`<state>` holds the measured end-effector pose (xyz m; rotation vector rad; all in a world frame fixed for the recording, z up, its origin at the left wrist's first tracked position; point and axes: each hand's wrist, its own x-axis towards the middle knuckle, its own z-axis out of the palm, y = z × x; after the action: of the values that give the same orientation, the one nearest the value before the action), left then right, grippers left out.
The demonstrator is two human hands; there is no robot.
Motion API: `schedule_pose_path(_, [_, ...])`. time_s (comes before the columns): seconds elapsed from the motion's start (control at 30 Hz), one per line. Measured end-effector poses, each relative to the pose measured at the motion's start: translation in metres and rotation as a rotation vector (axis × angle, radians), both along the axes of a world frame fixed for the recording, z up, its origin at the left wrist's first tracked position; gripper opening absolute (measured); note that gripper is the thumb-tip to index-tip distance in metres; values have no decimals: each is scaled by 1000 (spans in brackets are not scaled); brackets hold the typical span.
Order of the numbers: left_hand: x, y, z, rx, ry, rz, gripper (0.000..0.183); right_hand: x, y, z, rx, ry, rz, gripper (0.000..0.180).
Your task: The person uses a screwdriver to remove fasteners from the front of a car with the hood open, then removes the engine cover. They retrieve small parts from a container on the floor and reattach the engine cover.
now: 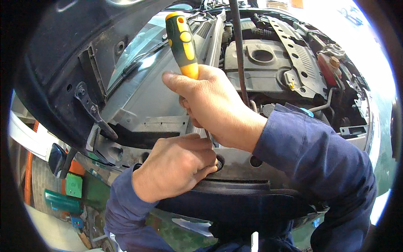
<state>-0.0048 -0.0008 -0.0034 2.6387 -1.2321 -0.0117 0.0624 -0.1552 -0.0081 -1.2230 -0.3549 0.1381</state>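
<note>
My right hand (217, 104) is closed around the lower part of a screwdriver with a dark green and yellow handle (183, 44). The handle rises above my fist, tilted slightly left. Below, a bit of its thin metal shank (207, 134) shows between my hands; its tip is hidden. My left hand (179, 165) has its fingers drawn together just beneath, fingertips at a round hole (220, 162) in the inner fender ledge (236, 168) of a car. What those fingertips pinch, if anything, is hidden.
The raised hood (63, 44) with its hinge arm (94, 108) fills the left. A prop rod (238, 47) stands in front of the engine cover (231, 60). Farther right is a reservoir with reddish fluid (326, 67). A wing mirror (57, 160) juts out at lower left.
</note>
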Motion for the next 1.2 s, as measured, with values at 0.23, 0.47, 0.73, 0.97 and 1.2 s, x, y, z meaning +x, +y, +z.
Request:
schedule_pose_path(0.23, [2,1,6,57,7,1,14,1,6,58,-216,-746,-246,27])
schedule_pose_path(0.47, [5,1,2,26,26,7,11,11,-40,59,-412,-1309,-505,25])
schedule_pose_path(0.73, [4,6,-6,-92,55,18,14,-25,-74,39,-251,-353,-120,33])
schedule_pose_path(0.97, [13,6,-1,-49,92,-49,15,-46,-112,37,-224,-281,-148,62])
schedule_pose_path(1.2, [13,10,-5,-50,109,-47,13,-42,-135,13,-302,-676,85,37])
